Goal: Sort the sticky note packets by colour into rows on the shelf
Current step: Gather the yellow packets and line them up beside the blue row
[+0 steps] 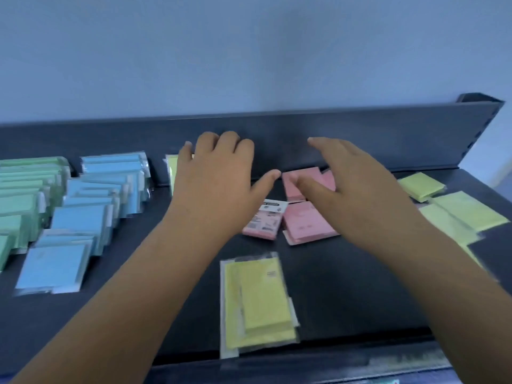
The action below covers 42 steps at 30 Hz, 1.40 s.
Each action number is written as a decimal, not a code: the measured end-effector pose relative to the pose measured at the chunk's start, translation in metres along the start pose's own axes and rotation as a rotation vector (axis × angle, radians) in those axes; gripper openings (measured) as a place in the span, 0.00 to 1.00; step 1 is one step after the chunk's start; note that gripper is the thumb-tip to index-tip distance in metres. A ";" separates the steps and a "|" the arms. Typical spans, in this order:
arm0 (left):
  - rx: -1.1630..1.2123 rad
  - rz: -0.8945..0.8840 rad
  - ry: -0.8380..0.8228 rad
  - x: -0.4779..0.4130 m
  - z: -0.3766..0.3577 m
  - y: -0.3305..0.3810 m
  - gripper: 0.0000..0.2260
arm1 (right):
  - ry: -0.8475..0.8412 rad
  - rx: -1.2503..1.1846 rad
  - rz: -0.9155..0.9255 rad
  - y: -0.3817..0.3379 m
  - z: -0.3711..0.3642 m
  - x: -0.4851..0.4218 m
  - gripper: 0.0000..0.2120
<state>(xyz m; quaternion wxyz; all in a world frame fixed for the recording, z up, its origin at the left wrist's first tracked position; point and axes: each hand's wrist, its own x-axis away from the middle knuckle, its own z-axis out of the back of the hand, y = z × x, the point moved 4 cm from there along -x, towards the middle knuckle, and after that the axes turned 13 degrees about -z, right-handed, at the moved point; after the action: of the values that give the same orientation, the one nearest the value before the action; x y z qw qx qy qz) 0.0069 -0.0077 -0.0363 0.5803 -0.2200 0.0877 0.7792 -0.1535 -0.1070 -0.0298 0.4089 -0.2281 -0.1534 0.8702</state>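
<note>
My left hand (216,181) lies palm down near the shelf's back wall, thumb spread wide, fingers bent down at the far end. It covers most of a yellow packet (172,169); no grip shows. My right hand (352,184) hovers with straight, spread fingers over several loose pink packets (304,223) in the middle; it is blurred. Green packets (25,195) form a row at the far left, with a row of blue packets (91,209) beside them. A pile of yellow packets (257,303) lies near the front edge.
More loose yellow packets (468,210) lie at the right end of the dark shelf (360,286). A low dark back wall (388,134) runs behind everything, with a pale blue wall above. The shelf's front lip crosses the bottom of the view.
</note>
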 end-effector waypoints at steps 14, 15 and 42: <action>0.194 0.017 -0.109 -0.021 0.012 0.175 0.30 | -0.002 -0.080 -0.214 0.180 0.082 0.033 0.28; 0.203 0.009 -0.117 -0.022 0.010 0.181 0.30 | 0.001 -0.077 -0.250 0.191 0.087 0.034 0.27; 0.415 0.047 -0.394 -0.060 -0.043 0.273 0.34 | -0.296 -0.032 -0.003 0.275 0.099 -0.011 0.20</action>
<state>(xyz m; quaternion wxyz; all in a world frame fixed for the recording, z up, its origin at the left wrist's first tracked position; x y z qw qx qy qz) -0.2267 -0.1619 -0.0802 0.6007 0.0610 0.1360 0.7855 -0.3753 -0.2941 -0.0678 0.3796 -0.1034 -0.2263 0.8911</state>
